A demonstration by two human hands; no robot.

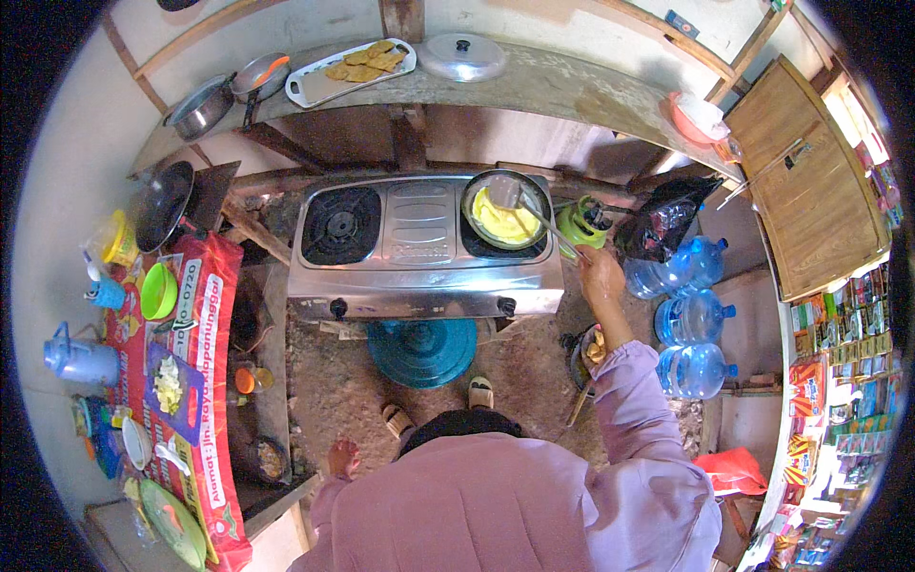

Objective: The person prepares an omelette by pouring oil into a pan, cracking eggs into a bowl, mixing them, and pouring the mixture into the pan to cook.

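Observation:
My right hand (599, 275) grips the long handle of a metal turner (532, 209). Its flat blade lies over the far part of a yellow, egg-like food (499, 218). A round frying pan (470, 191) holds this food on the right burner of a two-burner steel gas stove (422, 275). The left burner (342, 225) has no pan on it. Low at my side hangs my left hand (344, 456), away from the stove, with nothing visible in it and its fingers slightly apart.
A green gas cylinder (582, 223) and several large water bottles (692, 318) stand right. A blue lidded tub (422, 354) is below the stove. Fried pieces (368, 61) lie on a white tray (314, 89) on the back ledge. Chopped food (168, 386) sits on a purple board (189, 379) left.

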